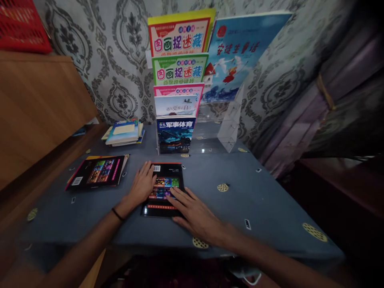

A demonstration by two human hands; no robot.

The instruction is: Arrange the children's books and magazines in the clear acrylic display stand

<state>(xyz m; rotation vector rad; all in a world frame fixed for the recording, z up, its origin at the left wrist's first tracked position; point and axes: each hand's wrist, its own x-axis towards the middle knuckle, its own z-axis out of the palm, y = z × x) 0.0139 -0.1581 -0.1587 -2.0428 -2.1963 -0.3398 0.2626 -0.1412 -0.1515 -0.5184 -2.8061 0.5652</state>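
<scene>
Evidently, left hand (pixel 144 181) and right hand (pixel 193 213) lie flat on the black book (pixel 162 188), unclenched, seemingly steadying it; palms hidden

To your left, a red basket (pixel 25 30) sits on a wooden cabinet (pixel 39 108) — ahead of you, patterned wallpaper (pixel 129 36); rightward, a tied-back curtain (pixel 300 120).

Left hand (pixel 144 181) and right hand (pixel 192 210) lie palm-down

The left forearm (pixel 90 245) slants in from near left, fingers (pixel 145 169) pointing far. The right forearm (pixel 255 250) comes from near right, fingers extended toward far left, slightly parted, thumb (pixel 181 222) nearest.
</scene>
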